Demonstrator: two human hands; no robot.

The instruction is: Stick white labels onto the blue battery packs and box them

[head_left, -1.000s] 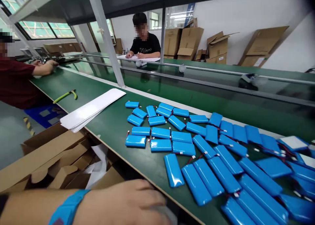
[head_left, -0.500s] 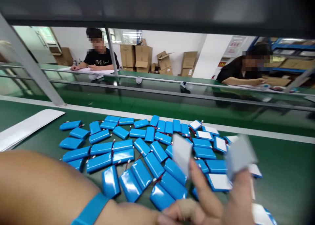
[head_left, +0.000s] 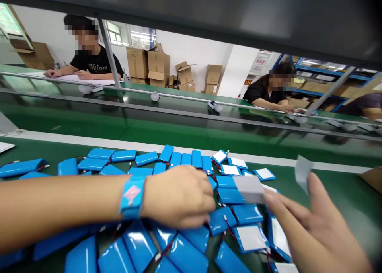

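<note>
Blue battery packs (head_left: 185, 253) with thin red-black wires lie spread across the green table. Several, mostly on the right, have a white patch (head_left: 250, 238) on top. My left hand (head_left: 179, 195), a blue band at its wrist, is over the middle of the packs, palm down with fingers curled; what they hold, if anything, is hidden. On the right, my right hand (head_left: 319, 229) has its fingers spread. One thin grey piece (head_left: 249, 188) clings to a fingertip over the packs, and another grey piece (head_left: 303, 173) stands bent at another fingertip.
A white strip (head_left: 119, 142) runs along the table's far side. Beyond it are metal rails (head_left: 176, 114) and a slanted post (head_left: 110, 54). White sheets (head_left: 5, 147) lie at the left edge, cardboard (head_left: 373, 179) at the right. Three people sit farther back, near stacked boxes (head_left: 158, 66).
My left hand has moved from the bottom, beside my right hand, up over the packs. My right hand now shows farther right, still with the grey pieces. The view has shifted.
</note>
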